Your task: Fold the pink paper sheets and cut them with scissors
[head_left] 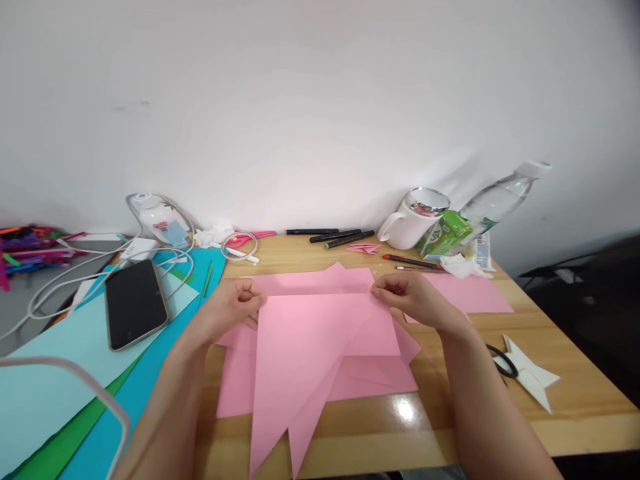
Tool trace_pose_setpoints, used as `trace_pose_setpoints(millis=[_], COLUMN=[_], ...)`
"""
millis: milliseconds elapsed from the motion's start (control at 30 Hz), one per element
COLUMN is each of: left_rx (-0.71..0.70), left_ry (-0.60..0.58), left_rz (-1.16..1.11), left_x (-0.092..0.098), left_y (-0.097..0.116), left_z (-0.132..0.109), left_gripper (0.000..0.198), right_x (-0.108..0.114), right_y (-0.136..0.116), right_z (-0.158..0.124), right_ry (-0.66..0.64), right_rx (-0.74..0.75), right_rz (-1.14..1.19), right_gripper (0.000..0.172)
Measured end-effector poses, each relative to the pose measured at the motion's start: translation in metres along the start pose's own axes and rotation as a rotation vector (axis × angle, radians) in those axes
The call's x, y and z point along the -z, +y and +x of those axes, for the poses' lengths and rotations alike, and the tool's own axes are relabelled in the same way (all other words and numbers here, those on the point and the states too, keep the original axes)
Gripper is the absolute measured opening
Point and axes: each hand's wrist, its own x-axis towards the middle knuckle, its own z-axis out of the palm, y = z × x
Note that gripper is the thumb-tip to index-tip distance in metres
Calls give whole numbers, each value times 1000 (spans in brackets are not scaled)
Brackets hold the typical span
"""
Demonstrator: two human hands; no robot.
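Observation:
Between both hands hangs a folded pink paper (305,347) with a straight upper edge and two long points reaching down past the table's front. My left hand (239,303) pinches its upper left corner between thumb and fingers. At the upper right corner, my right hand (407,293) does the same. Under and behind the folded piece lie more pink sheets (235,393), partly hidden by it. A further pink sheet (475,293) rests beyond my right forearm.
On the left, a phone (137,305) and cables lie over blue and green paper (150,400). Along the wall are a small bottle (163,220), black markers (345,235), a white mug (413,220), a green box (445,233) and a tilted water bottle (500,197). Folded white paper (533,373) lies right.

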Motion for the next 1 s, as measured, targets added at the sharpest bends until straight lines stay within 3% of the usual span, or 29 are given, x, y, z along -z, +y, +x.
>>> trace_pose_setpoints(millis=[233, 567, 700, 833, 1000], left_rx=[57, 24, -64, -225, -335], left_ry=[-53, -33, 20, 146, 138], left_rz=[121, 158, 216, 353, 507], left_x=[2, -10, -11, -4, 1], left_y=[-3, -6, -8, -15, -26], left_z=[1, 2, 6, 13, 19], left_gripper=[12, 8, 8, 13, 16], right_x=[-4, -12, -20, -29, -29], right_y=[12, 22, 20, 17, 11], right_z=[8, 13, 15, 17, 17], right_ry=[-153, 17, 136, 73, -31], right_rx=[54, -2, 77, 184, 131], right_rz=[-123, -302, -344, -360, -323], right_gripper=[20, 25, 31, 43, 18])
